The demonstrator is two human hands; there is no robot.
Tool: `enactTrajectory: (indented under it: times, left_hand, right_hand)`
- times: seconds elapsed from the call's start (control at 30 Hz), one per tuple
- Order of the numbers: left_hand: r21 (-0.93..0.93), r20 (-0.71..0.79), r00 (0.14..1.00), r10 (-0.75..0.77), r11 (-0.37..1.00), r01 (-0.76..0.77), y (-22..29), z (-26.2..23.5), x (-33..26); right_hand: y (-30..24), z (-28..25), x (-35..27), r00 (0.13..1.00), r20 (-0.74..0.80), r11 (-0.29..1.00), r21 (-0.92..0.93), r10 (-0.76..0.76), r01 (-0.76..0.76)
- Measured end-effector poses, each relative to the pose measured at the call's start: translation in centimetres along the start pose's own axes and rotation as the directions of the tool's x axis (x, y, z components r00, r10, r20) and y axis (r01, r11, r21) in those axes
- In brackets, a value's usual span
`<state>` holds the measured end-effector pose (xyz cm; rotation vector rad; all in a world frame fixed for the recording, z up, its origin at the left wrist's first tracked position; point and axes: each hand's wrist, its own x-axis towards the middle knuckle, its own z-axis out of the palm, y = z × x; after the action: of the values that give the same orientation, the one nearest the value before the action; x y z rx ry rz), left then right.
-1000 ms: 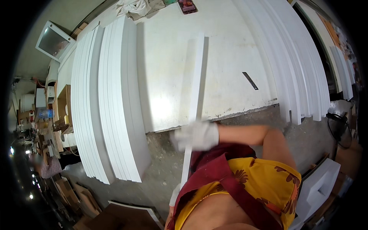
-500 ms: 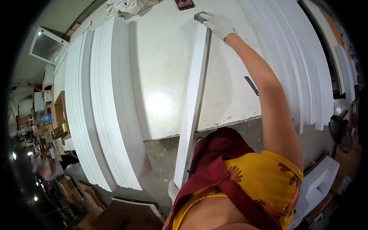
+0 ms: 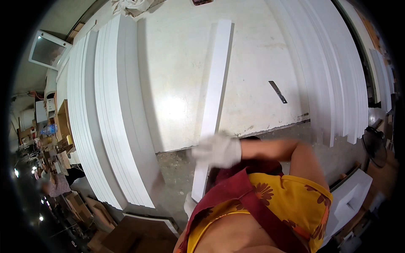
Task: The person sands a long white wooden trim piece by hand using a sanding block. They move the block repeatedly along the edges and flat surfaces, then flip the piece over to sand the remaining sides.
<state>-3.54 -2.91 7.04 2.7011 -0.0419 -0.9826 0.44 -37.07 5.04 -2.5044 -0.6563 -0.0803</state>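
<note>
A long white strip (image 3: 216,80) lies lengthwise from the middle of the white table toward me, its near end jutting past the table edge. My right hand (image 3: 217,151), in a pale glove and smeared by motion, lies over the strip near that edge. The grey sanding block it held half a second ago is hidden now, apparently under the palm, and shows nowhere on the table. At the strip's near end, my gloved left hand (image 3: 190,205) shows only in part; its fingers are behind the strip and my dark red apron (image 3: 230,189).
Stacked white strips (image 3: 122,105) stand along the table's left side, more white strips (image 3: 337,84) along its right. A dark flat blade (image 3: 277,92) rests right of centre. At the far edge are a phone (image 3: 202,2) and a crumpled cloth (image 3: 130,6).
My right hand has swept from the strip's far end down to its near part, close to my body. The sanding block has gone out of sight. My left hand stays put.
</note>
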Motion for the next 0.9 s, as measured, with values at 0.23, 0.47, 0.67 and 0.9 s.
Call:
enactTrajectory:
  times: [0.23, 0.47, 0.67, 0.9]
  left_hand:
    - [-0.797, 0.421, 0.904, -0.069, 0.447, 0.406, -9.1, 1.3, 1.2]
    - [-0.761, 0.582, 0.812, -0.045, -0.381, 0.525, -8.7, 4.6, 0.1]
    - [-0.973, 0.231, 0.973, 0.024, -0.004, 0.231, -10.6, 8.9, 1.3]
    - [-0.539, 0.087, 0.825, 0.558, -0.671, 0.51, -8.9, 9.6, 1.9]
  right_hand:
    - [34.3, -17.8, -1.6, 0.643, -0.531, 0.4, -0.508, 0.552, -0.763]
    - [31.3, -14.3, 2.4, 0.519, -0.594, 0.422, -0.308, 0.614, -0.853]
    - [16.7, -6.0, 3.1, 0.745, -0.438, 0.498, -0.558, 0.503, -0.664]
    - [-16.9, 9.6, 4.6, 0.989, -0.028, 0.983, 0.109, -0.144, 0.146]
